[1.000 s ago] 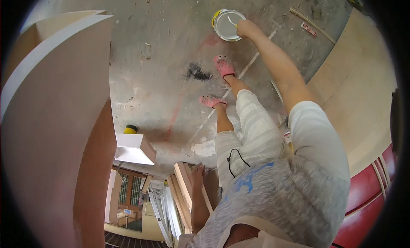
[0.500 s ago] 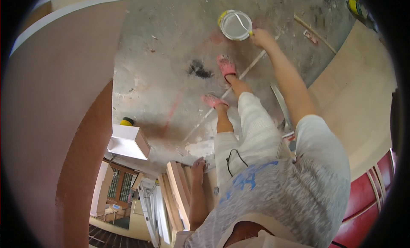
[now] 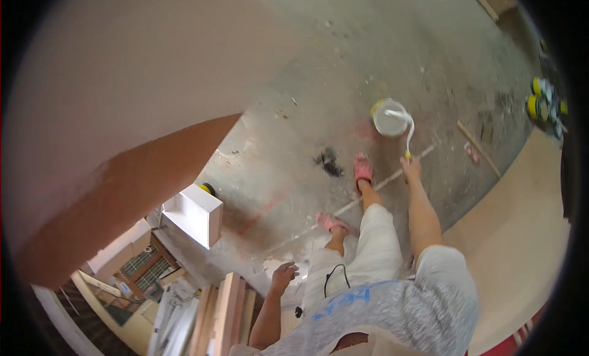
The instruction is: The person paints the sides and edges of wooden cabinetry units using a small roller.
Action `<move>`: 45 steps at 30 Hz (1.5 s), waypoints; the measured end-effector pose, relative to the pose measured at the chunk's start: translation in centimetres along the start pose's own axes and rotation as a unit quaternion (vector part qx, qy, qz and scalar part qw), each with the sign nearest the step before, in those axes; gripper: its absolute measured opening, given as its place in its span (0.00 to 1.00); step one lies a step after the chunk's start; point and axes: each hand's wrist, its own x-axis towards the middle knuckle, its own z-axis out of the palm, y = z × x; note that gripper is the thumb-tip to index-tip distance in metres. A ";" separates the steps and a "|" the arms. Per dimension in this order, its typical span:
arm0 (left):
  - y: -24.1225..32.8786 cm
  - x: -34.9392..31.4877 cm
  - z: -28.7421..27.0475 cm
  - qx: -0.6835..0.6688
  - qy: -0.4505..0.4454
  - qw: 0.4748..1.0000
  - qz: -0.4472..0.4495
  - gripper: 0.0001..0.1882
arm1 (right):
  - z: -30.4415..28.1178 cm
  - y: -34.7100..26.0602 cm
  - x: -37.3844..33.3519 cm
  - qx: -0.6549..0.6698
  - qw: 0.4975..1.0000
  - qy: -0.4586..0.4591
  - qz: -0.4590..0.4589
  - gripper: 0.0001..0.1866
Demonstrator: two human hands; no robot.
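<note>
My right hand [image 3: 411, 169] grips the yellow handle of a small paint roller [image 3: 410, 132], its long white frame reaching forward. The white roller head sits over the mouth of a round bucket [image 3: 388, 130] with a yellow patch on its side; whether it touches what is inside, I cannot tell. My left hand [image 3: 284, 276] hangs low beside my left thigh, fingers loosely apart with nothing in them. Close by it stand several upright wooden boards [image 3: 228, 310].
A large curved panel [image 3: 165, 67] with a brown lower edge fills the left. Near it is a white open box [image 3: 199, 215]. A pale curved board [image 3: 509, 233] lies at right, with a wooden stick [image 3: 478, 147] on the stained floor and yellow-black cans [image 3: 538, 107] beyond.
My right hand has drawn back from beside the bucket, and the roller now spans between them with its head over the bucket. The whole view has turned and shifted. My left hand has come off the boards.
</note>
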 end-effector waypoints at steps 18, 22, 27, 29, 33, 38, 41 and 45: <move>-25.5 5.9 -16.3 -0.160 0.070 0.977 0.122 0.15 | -7.8 -22.9 -47.5 0.308 0.797 -0.182 -0.487 0.13; -33.4 8.4 -18.5 -0.230 0.031 0.972 0.036 0.08 | -4.6 -29.8 -55.2 0.287 0.789 -0.161 -0.519 0.24; -37.8 8.9 -16.7 -0.233 0.033 0.967 0.097 0.12 | -1.3 -36.5 -58.0 0.232 0.759 -0.098 -0.601 0.25; -38.5 8.8 -15.0 -0.218 0.042 0.966 0.133 0.13 | -1.0 -39.4 -58.0 0.215 0.774 -0.085 -0.590 0.24; -37.1 10.2 -11.5 -0.305 0.018 0.952 0.032 0.13 | -1.7 -45.3 -57.8 0.193 0.748 -0.007 -0.635 0.24; -33.9 10.0 -9.6 -0.332 0.021 0.943 0.002 0.14 | -4.4 -50.5 -58.7 0.178 0.704 0.038 -0.686 0.23; -30.7 8.4 -9.9 -0.295 0.054 0.953 0.049 0.14 | -6.1 -52.3 -60.1 0.178 0.672 0.073 -0.715 0.23; -25.3 7.3 -10.5 -0.295 0.079 0.948 0.092 0.16 | -7.3 -53.3 -61.3 0.187 0.681 0.018 -0.708 0.23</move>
